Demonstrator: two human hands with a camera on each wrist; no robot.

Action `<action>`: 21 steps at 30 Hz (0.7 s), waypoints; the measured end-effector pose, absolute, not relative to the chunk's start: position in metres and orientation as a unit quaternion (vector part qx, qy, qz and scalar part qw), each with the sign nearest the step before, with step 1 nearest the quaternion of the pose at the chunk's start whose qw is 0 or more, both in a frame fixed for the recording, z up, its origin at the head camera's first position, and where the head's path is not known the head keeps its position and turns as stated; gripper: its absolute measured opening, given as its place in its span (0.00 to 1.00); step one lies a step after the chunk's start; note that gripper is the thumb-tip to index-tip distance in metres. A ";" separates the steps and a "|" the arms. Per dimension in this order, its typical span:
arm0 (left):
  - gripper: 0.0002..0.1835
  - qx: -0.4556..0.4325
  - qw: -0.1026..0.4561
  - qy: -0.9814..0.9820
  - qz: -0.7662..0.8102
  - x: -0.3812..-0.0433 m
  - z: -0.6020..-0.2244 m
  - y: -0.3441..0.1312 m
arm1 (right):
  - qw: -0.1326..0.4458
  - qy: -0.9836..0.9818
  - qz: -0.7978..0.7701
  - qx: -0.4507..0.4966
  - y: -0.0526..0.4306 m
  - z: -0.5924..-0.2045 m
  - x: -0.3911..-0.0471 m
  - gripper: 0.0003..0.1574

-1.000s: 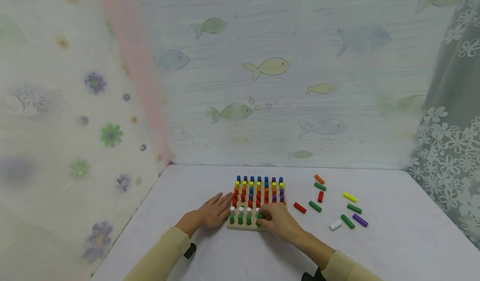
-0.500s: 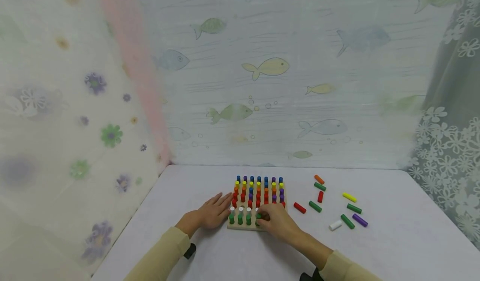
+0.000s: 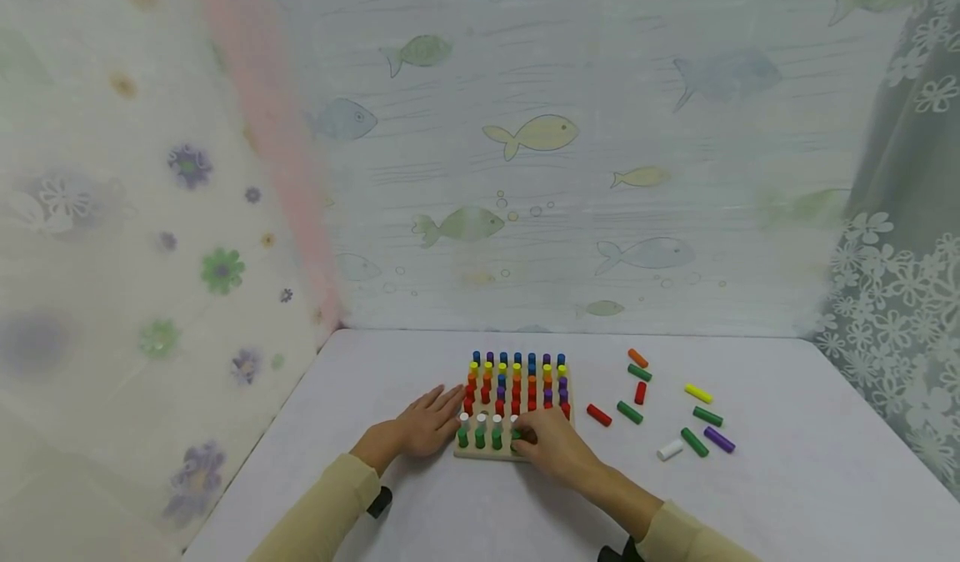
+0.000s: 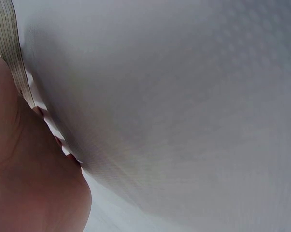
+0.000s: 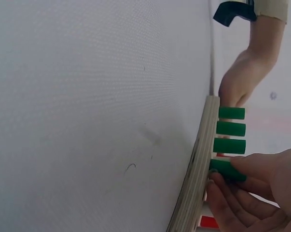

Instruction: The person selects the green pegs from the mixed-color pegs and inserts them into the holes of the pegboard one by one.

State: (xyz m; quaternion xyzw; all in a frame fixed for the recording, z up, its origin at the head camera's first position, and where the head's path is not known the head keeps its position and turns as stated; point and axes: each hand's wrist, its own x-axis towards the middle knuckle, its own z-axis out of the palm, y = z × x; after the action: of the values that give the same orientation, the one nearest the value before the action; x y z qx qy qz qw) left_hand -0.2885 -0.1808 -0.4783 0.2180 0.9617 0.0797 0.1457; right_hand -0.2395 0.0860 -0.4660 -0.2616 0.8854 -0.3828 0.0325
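A wooden pegboard [image 3: 480, 454] stands on the table, filled with rows of coloured pegs. Along its front edge runs a row of green pegs [image 3: 480, 438], with white pegs [image 3: 481, 421] behind them. My right hand [image 3: 558, 445] pinches a green peg [image 5: 226, 169] between thumb and fingers; in the right wrist view it sits at the board, slightly tilted beside three upright green ones. Flat on the table, my left hand [image 3: 431, 422] touches the board's left edge with its fingers straight. Part of the board behind the right hand is hidden.
Loose pegs lie right of the board: a red peg [image 3: 598, 414], a white peg [image 3: 670, 449], a purple peg [image 3: 719, 439], a yellow peg [image 3: 698, 393], an orange peg [image 3: 637, 358] and several green ones. A patterned cloth wall [image 3: 525, 278] rises behind the table.
Almost nothing differs. The right hand stays at the same green peg on the board's front row, and the left hand keeps its place.
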 end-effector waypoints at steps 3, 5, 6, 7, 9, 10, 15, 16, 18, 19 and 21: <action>0.35 0.219 0.146 0.961 0.080 -0.288 -0.480 -0.181 | 0.032 0.886 -0.381 -0.261 0.086 -0.465 -0.238 0.07; 0.35 0.219 0.145 0.962 0.079 -0.288 -0.480 -0.181 | 0.033 0.887 -0.381 -0.261 0.087 -0.464 -0.237 0.07; 0.35 0.219 0.145 0.962 0.079 -0.288 -0.481 -0.181 | 0.034 0.887 -0.381 -0.259 0.088 -0.463 -0.236 0.08; 0.35 0.219 0.145 0.962 0.079 -0.288 -0.481 -0.181 | 0.036 0.887 -0.381 -0.258 0.089 -0.461 -0.235 0.08; 0.35 0.220 0.144 0.962 0.079 -0.288 -0.481 -0.181 | 0.037 0.885 -0.385 -0.258 0.092 -0.457 -0.233 0.09; 0.35 0.220 0.144 0.962 0.078 -0.288 -0.481 -0.181 | 0.037 0.884 -0.387 -0.259 0.094 -0.455 -0.232 0.09; 0.35 0.222 0.141 0.962 0.076 -0.289 -0.479 -0.181 | 0.010 0.883 -0.385 -0.269 0.106 -0.441 -0.224 0.06; 0.35 0.222 0.141 0.962 0.076 -0.289 -0.479 -0.181 | 0.004 0.884 -0.383 -0.269 0.109 -0.438 -0.222 0.06; 0.35 0.221 0.142 0.962 0.079 -0.289 -0.479 -0.181 | -0.007 0.885 -0.380 -0.269 0.115 -0.434 -0.220 0.05; 0.35 0.220 0.143 0.962 0.079 -0.289 -0.479 -0.181 | -0.012 0.886 -0.378 -0.267 0.119 -0.432 -0.219 0.05; 0.35 0.219 0.145 0.961 0.081 -0.289 -0.479 -0.181 | -0.015 0.888 -0.376 -0.263 0.126 -0.429 -0.218 0.05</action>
State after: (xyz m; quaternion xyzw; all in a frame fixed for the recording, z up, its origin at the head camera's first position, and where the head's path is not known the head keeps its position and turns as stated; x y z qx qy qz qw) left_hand -0.2891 -0.1814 -0.4786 0.2192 0.9614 0.0810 0.1451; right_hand -0.2176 0.1260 -0.4288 -0.2632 0.8883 -0.3761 -0.0146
